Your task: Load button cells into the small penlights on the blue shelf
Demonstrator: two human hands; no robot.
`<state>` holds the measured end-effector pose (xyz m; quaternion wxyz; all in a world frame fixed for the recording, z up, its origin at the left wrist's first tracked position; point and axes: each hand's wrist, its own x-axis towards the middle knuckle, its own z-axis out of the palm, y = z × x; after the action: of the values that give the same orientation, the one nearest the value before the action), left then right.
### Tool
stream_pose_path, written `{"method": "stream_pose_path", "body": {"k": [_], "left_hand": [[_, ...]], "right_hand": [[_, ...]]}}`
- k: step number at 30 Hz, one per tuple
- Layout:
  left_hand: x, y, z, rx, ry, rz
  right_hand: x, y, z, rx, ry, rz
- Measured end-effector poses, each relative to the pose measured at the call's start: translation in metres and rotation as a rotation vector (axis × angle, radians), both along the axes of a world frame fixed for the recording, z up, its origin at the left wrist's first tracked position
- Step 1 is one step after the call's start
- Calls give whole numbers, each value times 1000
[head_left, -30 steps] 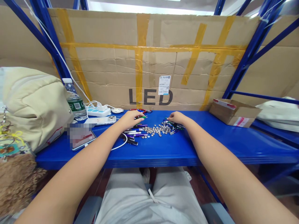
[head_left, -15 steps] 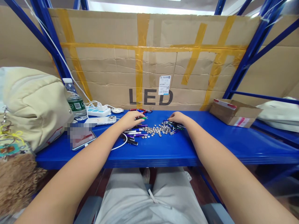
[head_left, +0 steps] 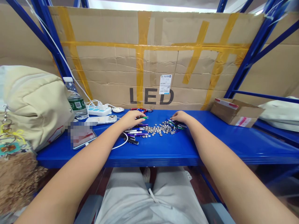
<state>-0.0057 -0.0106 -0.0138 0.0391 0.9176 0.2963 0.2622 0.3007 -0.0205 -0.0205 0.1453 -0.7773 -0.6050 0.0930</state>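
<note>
A heap of small silver button cells lies on the blue shelf. Left of it lie several small pen-like flashlights in purple, blue and black. More coloured ones lie at the heap's right. My left hand rests over the left group, fingers curled, with its fingertips on a green flashlight. My right hand sits at the heap's far right edge, fingers bent down into the coloured pieces; what they grip is hidden.
A cream bag, a water bottle, a power strip, two phones and a white cable fill the left side. A small cardboard box stands at the right. A taped cardboard sheet closes the back.
My right hand has shifted slightly to the right along the heap's edge. My left hand stays in place on the flashlights.
</note>
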Motion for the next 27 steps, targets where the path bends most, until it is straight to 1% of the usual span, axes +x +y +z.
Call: {"method": "stream_pose_path", "body": {"k": [6, 12, 16, 19, 22, 24, 26, 27], "left_hand": [[-1, -1, 1, 9, 26, -15], [-1, -1, 1, 1, 36, -18], [-1, 0, 1, -6, 32, -16], [-1, -1, 1, -9, 37, -18], [0, -5, 3, -33, 23, -14], [3, -10, 4, -74, -5, 4], [6, -15, 5, -133, -38, 10], [7, -17, 5, -159, -50, 10]], "right_hand": [[5, 2, -1, 1, -28, 2], [7, 4, -4, 24, -64, 66], [8, 6, -4, 99, -66, 82], [3, 3, 1, 168, -25, 114], [-10, -3, 8, 235, 98, 188], [-25, -8, 11, 278, 260, 255], [-41, -13, 11, 267, 382, 340], [-49, -15, 11, 249, 407, 381]]}}
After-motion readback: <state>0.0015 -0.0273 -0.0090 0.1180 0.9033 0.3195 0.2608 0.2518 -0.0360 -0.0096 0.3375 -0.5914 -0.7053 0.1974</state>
